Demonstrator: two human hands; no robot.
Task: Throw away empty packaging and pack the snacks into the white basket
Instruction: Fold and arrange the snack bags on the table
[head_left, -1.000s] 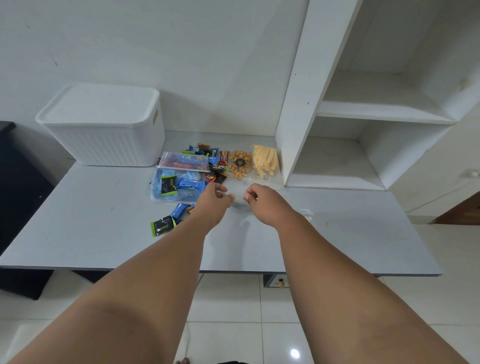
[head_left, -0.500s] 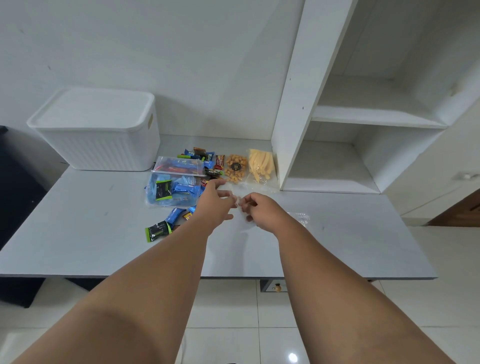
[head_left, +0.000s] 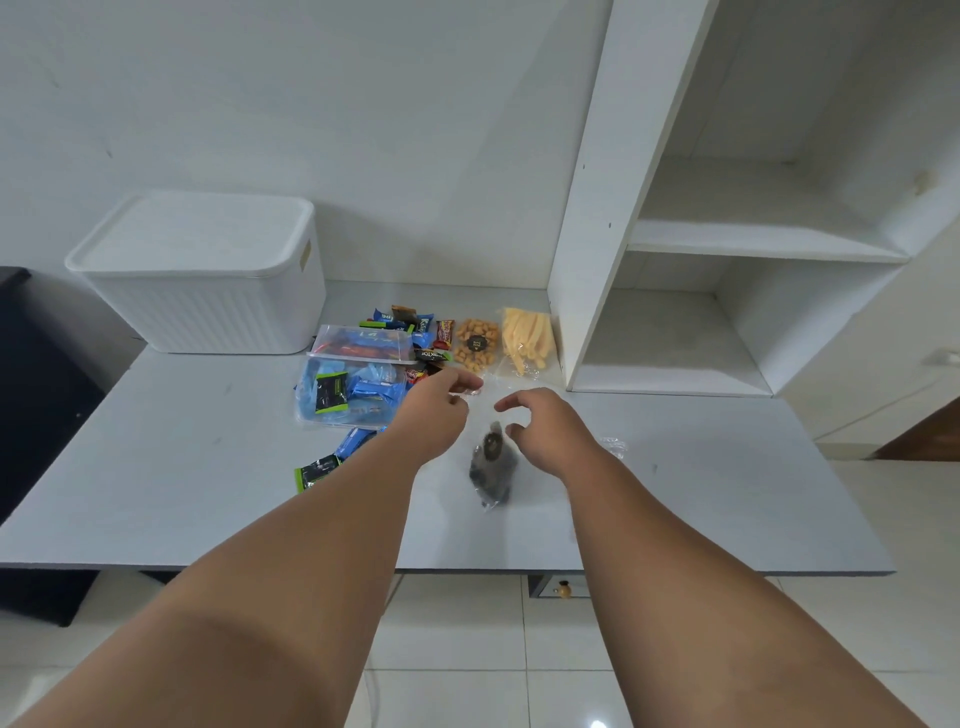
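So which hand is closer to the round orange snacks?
Left. The left hand hovers just in front of the orange snack bag; the right hand is farther back, to its right.

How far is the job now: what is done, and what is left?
Done: nothing visibly; the white basket has its lid on. In hand: a blurred clear packet between the left hand and right hand; the grip is unclear. Left: the snacks on the table, all unpacked.
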